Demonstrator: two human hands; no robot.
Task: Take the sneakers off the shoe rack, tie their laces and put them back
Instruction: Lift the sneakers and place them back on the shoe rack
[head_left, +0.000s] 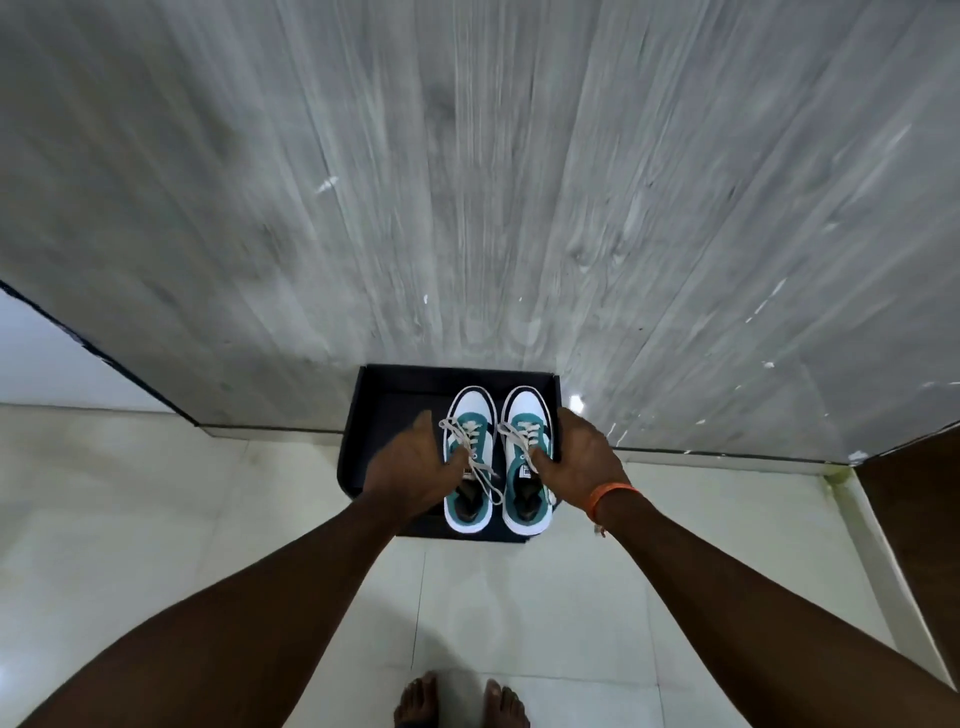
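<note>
A grey wood-grain panel (467, 182), blurred in the head view, fills the upper part of the frame, and pale floor tiles (156, 519) are seen below it. At the foot of the panel a black open box (374, 384) is set on the tiles. Over this box two white and teal sneakers with black toe trim are held side by side, toes pointing away from the person. The left sneaker (470, 415) is gripped by the left hand (410, 467), whose thumb is hooked into the shoe's opening while the fingers are wrapped round its outer side. The right sneaker (527, 415) is clasped in the same way by the right hand (582, 462), on whose wrist an orange band (608, 499) is worn. Cream laces (480, 457) are seen loose and untied, one end trailing between the shoes. Two bare feet (457, 701) are seen at the bottom edge.
</note>
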